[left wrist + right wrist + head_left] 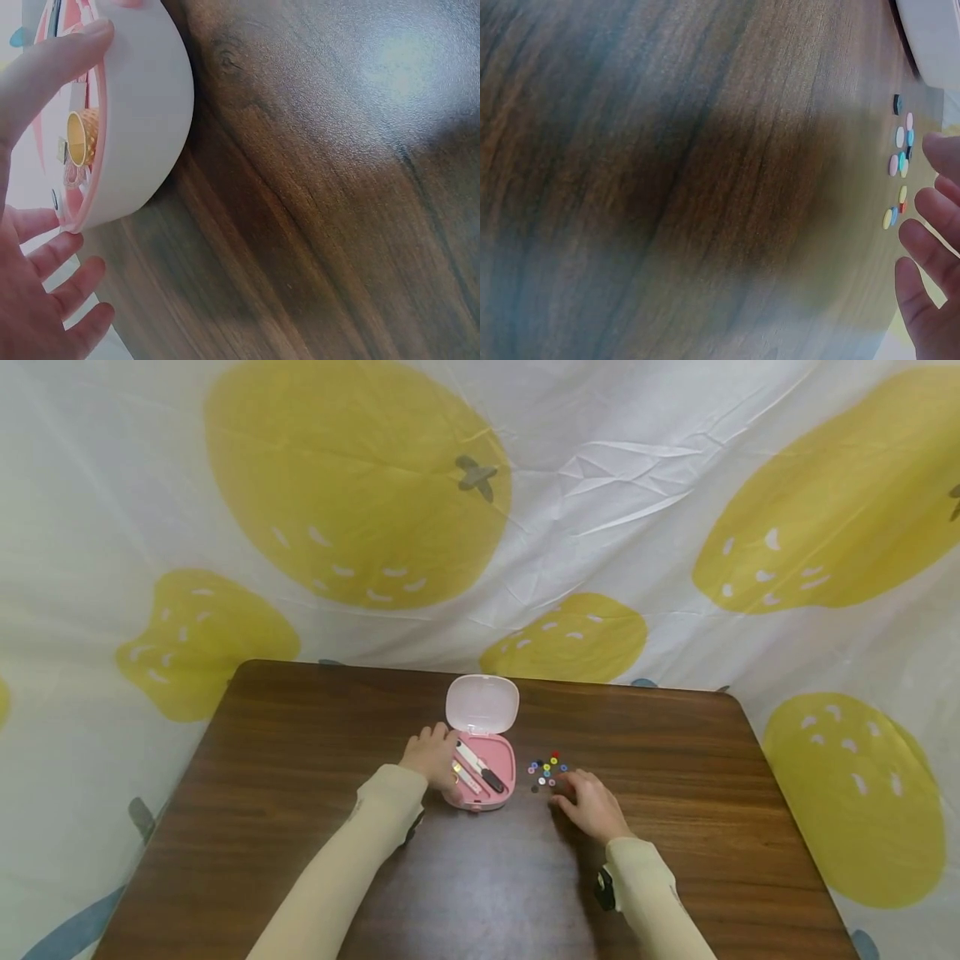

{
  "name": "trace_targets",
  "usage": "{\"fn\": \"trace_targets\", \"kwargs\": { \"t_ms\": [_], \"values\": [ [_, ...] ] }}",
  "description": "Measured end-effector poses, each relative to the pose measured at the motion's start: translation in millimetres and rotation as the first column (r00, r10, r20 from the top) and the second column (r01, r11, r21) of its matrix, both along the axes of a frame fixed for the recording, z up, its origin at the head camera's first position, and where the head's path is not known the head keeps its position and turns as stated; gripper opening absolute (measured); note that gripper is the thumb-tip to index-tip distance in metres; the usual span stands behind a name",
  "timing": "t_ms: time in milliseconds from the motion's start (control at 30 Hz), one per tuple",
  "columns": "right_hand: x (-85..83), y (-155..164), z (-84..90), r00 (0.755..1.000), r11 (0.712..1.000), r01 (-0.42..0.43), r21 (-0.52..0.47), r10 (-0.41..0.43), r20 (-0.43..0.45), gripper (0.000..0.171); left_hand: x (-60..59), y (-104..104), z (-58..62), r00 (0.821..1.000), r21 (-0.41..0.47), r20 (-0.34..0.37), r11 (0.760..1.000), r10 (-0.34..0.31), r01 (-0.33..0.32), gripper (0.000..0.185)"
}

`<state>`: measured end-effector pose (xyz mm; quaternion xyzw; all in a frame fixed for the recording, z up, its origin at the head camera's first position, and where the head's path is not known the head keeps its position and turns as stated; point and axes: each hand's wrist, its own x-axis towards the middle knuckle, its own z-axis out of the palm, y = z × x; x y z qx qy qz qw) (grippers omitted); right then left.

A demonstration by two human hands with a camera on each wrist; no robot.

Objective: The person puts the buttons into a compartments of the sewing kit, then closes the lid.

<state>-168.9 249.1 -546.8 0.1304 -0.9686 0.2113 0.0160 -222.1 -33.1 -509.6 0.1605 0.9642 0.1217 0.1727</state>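
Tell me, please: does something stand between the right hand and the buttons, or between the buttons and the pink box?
Nothing visible blocks either path. The right hand is beside the buttons, and only bare tabletop lies between them and the pink box. Its lid is open; the left hand is at the box's other side.

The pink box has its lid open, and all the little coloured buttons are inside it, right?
Not quite: the little coloured buttons aren't inside the pink box. The head view shows them lying on the table beside it. The box does have its lid open.
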Motion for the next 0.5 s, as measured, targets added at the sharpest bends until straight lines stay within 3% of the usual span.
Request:
{"fn": "trace_targets", "kwargs": {
  "t_ms": [500],
  "values": [
    [-4.4,-6.4,-2.2,0.997,0.998,0.022,0.060,-0.018,-0.076,0.014,-1.1,2.0,0.7,0.998,0.006,0.051,0.999,0.033,-0.033,0.107]
  ]
}}
